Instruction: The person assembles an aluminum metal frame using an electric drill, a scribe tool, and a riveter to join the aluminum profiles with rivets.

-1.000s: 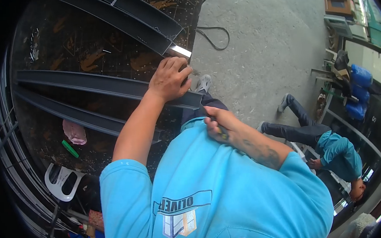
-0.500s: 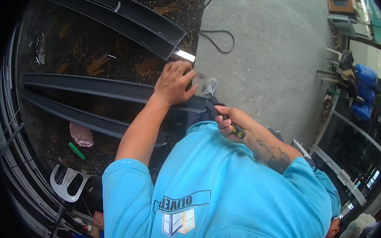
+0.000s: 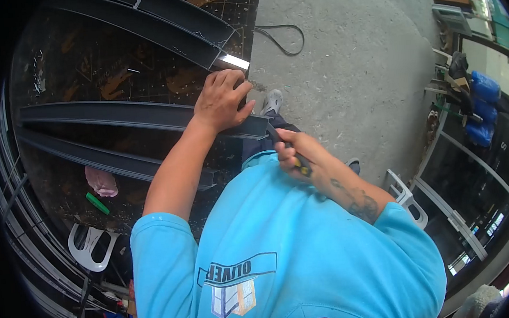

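Note:
My left hand (image 3: 220, 100) is closed over a dark grey metal profile (image 3: 129, 115), fingers curled across its far side near the right end. Beside that end, my right hand (image 3: 293, 151) grips a file (image 3: 302, 166) by its black and yellow handle. The dark blade reaches up to the profile's cut end and seems to touch it; its tip is hard to make out. A second dark profile (image 3: 91, 152) lies nearer my body, partly hidden under my left forearm. Past my left hand, more dark profiles (image 3: 159, 33) lie together, with a shiny metal piece (image 3: 233, 62) at their end.
The profiles lie on a dark worktable (image 3: 103, 63) with scattered shavings. A pink crumpled item (image 3: 101, 181) and a green object (image 3: 97, 203) sit at the left. White plastic chairs (image 3: 78, 251) stand nearby. A black cable (image 3: 285, 47) loops on the concrete floor.
The view has shifted slightly, so the table sits further left and up. My right hand and the file have moved a little toward the profile's end. My left hand keeps its hold.

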A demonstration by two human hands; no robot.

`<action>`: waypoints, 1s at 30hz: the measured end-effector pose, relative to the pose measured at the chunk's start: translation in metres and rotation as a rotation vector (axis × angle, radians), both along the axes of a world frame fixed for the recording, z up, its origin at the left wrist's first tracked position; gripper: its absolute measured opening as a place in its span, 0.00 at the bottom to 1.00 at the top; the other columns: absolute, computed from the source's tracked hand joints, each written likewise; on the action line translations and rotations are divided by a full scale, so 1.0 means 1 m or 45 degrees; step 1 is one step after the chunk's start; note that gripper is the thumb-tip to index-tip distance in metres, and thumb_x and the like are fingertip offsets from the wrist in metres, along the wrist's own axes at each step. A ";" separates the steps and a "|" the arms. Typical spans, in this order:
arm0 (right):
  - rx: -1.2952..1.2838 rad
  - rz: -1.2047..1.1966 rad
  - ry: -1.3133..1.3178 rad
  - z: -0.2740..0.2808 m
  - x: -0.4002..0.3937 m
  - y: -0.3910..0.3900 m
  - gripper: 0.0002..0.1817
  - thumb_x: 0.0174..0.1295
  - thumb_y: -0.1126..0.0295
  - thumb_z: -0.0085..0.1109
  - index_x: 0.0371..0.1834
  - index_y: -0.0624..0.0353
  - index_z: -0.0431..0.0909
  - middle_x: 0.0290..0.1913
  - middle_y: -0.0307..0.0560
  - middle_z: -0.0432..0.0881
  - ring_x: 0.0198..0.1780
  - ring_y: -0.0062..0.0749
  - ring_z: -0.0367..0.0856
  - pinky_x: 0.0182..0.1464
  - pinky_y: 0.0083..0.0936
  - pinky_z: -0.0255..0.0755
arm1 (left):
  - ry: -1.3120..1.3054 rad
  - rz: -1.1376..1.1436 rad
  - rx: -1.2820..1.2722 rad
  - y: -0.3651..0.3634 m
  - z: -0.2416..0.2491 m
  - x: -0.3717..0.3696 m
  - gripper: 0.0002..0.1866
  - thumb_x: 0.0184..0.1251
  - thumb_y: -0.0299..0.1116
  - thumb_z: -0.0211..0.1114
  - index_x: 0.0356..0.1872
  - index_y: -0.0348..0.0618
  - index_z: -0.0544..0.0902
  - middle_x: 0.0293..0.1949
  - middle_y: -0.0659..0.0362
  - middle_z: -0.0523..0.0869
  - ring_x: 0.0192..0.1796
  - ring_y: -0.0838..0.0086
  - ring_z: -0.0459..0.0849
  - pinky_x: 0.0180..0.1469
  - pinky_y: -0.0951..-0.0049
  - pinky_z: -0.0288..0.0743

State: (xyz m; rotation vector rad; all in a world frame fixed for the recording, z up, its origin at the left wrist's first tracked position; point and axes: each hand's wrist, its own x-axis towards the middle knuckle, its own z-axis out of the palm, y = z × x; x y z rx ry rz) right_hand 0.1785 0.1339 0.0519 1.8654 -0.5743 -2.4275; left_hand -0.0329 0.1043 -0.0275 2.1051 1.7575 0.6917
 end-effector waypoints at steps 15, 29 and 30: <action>-0.151 0.182 0.080 0.019 0.008 0.070 0.06 0.74 0.71 0.35 0.45 0.58 0.64 0.25 0.38 0.74 0.15 0.10 0.72 0.10 0.07 0.70 | 0.025 -0.032 0.002 0.005 0.001 0.004 0.17 0.51 0.43 0.71 0.42 0.50 0.81 0.49 0.59 0.75 0.57 0.65 0.73 0.61 0.61 0.64; -0.149 0.301 0.238 0.007 0.028 0.080 0.12 0.74 0.71 0.34 0.54 0.60 0.65 0.23 0.37 0.73 0.13 0.10 0.71 0.06 0.07 0.67 | 0.018 -0.002 -0.031 0.008 0.004 0.000 0.17 0.50 0.40 0.71 0.42 0.51 0.82 0.47 0.59 0.76 0.56 0.64 0.74 0.60 0.62 0.66; -0.167 0.312 0.249 0.005 0.025 0.083 0.12 0.74 0.71 0.34 0.54 0.60 0.65 0.23 0.37 0.73 0.13 0.10 0.71 0.06 0.07 0.67 | 0.000 0.003 -0.036 0.008 0.005 0.000 0.17 0.50 0.40 0.71 0.42 0.51 0.82 0.47 0.59 0.76 0.56 0.64 0.74 0.60 0.61 0.66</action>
